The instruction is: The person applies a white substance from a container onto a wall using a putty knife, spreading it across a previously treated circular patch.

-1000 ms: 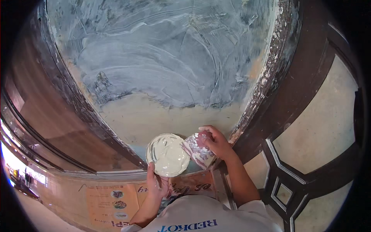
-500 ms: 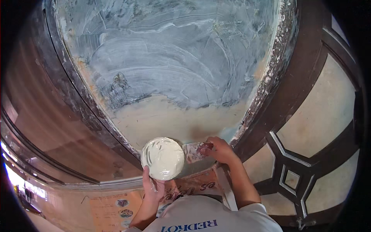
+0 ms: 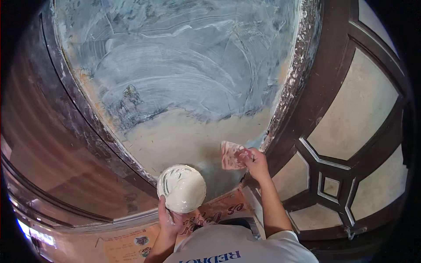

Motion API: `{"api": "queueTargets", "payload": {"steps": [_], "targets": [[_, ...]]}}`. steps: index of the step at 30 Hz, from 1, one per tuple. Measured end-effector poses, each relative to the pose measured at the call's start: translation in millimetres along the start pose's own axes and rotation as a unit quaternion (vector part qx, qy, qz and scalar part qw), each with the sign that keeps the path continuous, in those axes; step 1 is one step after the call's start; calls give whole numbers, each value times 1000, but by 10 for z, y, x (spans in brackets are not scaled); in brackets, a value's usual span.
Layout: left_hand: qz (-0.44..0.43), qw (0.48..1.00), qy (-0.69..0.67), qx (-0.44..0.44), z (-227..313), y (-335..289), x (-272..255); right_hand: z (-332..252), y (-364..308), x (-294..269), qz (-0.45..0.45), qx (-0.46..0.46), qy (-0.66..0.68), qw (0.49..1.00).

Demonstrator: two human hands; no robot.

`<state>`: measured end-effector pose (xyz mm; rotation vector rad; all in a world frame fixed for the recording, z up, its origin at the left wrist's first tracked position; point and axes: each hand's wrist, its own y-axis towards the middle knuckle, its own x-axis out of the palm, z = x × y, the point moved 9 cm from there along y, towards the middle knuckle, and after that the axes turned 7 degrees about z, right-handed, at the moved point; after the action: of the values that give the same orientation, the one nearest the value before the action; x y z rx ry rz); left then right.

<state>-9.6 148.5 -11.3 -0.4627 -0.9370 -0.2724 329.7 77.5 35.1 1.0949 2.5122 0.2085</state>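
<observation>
Left hand point(image 3: 171, 221) holding a round bowl point(image 3: 159, 189) of creamy paste point(image 3: 186, 191), right hand point(image 3: 257, 164) gripping a flat scraper point(image 3: 231, 155) (smeared pale), near the bowl's right, streaky blue-grey wall point(image 3: 175, 79) beyond.

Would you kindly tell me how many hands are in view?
2: the left hand, at lower centre-left, holds a round container of whitish paste; the right hand, farther right and higher, grips a smeared pinkish scraper.

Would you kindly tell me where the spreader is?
In the head view, the spreader is right of centre, in the right hand, right of the round container.
</observation>
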Motion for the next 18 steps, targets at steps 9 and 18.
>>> {"api": "queueTargets", "payload": {"steps": [9,18], "targets": [[13,1000,8,19,-176,37,113,381,508,-404,127,88,238,959],[48,998,29,25,-545,31,282,453,1038,-565,144,7,52,988]]}}
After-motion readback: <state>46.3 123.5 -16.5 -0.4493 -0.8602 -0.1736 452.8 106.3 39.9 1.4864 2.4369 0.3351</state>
